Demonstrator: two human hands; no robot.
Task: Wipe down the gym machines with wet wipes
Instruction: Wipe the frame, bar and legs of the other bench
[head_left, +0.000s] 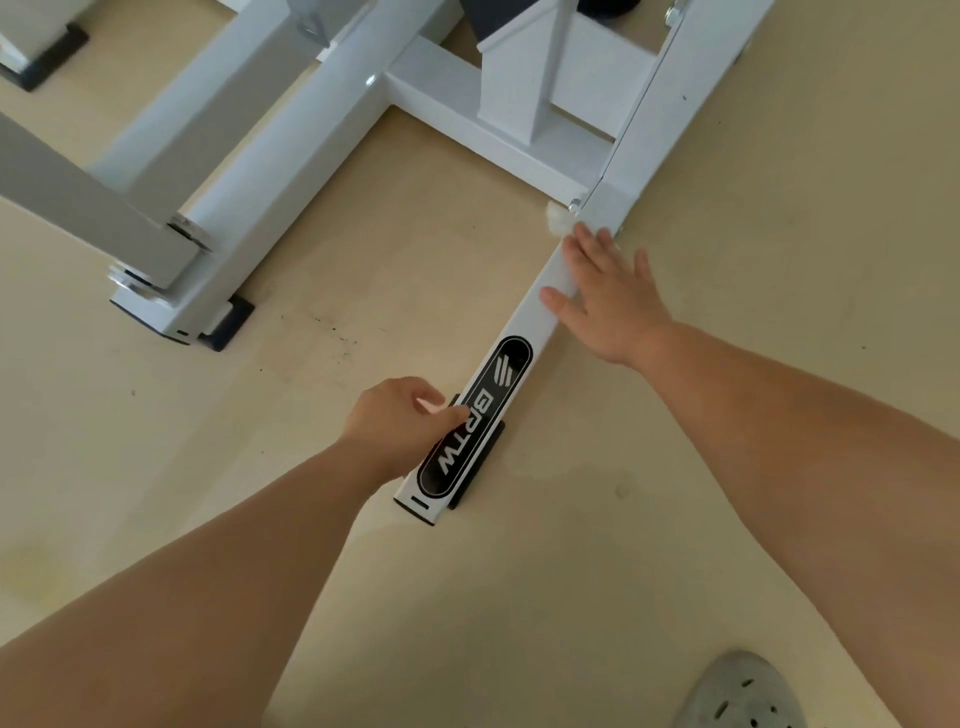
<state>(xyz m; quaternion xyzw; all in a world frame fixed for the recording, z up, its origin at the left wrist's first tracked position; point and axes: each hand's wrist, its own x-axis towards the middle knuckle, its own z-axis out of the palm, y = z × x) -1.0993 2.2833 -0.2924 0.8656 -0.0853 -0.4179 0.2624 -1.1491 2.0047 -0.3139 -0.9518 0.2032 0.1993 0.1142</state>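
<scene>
My right hand (608, 296) lay flat on the white base bar (524, 322) of the machine, fingers straight and pressing on its top, about the middle of the bar. The wet wipe (558, 218), a small white crumple, sat at the bar's left edge just past my fingertips. My left hand (395, 421), apart from the right one, was curled in a loose fist at the bar's near end, thumb touching the black label (493, 400) there.
</scene>
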